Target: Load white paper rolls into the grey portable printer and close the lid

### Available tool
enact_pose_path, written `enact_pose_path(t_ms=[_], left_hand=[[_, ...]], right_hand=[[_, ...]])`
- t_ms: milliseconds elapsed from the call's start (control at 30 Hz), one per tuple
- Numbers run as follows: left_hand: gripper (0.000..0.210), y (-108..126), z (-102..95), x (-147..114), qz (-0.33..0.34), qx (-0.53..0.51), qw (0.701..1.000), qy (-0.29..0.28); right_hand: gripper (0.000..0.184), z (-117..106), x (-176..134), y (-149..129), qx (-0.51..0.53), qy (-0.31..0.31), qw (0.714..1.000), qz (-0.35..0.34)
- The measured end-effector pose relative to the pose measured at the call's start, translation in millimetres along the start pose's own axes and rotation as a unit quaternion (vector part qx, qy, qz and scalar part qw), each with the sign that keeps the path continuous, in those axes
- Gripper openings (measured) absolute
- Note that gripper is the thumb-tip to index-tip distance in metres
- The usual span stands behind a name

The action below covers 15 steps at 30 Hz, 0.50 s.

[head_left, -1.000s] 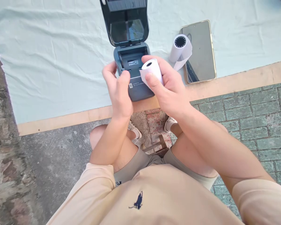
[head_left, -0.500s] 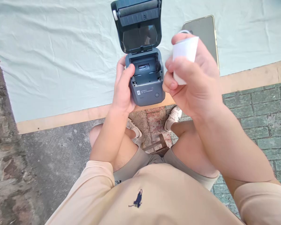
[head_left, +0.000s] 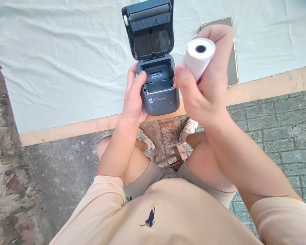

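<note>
A dark grey label printer stands near the table's front edge, its lid swung up and back. No roll lies in its open paper bay, where a small printed sticker shows. My left hand grips the printer's left side, thumb on the rim of the bay. Just right of the printer, my right hand is closed around a white paper roll. The roll is tilted, and its round end with a dark core hole faces up toward me. Part of its side is hidden by my fingers.
Behind my right hand a phone lies on the pale cloth that covers the table. The table's bare wooden edge runs along the front. Below are my knees, a wooden stool and brick paving.
My right hand has turned the paper roll so that its end with the core hole now shows. The left hand and the printer have hardly moved.
</note>
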State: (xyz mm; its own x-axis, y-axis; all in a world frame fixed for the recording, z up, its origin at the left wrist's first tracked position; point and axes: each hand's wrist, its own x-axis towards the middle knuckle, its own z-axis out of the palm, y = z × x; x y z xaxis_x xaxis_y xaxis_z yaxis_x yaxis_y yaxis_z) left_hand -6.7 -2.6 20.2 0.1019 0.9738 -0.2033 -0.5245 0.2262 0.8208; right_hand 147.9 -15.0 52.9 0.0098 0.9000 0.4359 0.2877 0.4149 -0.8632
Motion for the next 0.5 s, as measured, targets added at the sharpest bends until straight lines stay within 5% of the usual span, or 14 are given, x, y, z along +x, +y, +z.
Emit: enact_pose_path(t_ms=[133, 333, 500], left_hand=[[0.012, -1.6, -0.3, -1.5, 0.016, -0.008, 1.0, 0.012], [0.01, 0.4, 3.9, -5.0, 0.008, -0.005, 1.0, 0.025], [0.012, 1.4, 6.9, -7.4, 0.01, -0.007, 0.999, 0.033]], right_hand=[[0.025, 2.6, 10.1, 2.3, -0.044, 0.012, 0.993, -0.109], [0.021, 3.8, 11.1, -7.6, -0.319, -0.086, 0.941, -0.077], [0.03, 9.4, 14.9, -13.0, -0.399, -0.166, 0.902, -0.006]])
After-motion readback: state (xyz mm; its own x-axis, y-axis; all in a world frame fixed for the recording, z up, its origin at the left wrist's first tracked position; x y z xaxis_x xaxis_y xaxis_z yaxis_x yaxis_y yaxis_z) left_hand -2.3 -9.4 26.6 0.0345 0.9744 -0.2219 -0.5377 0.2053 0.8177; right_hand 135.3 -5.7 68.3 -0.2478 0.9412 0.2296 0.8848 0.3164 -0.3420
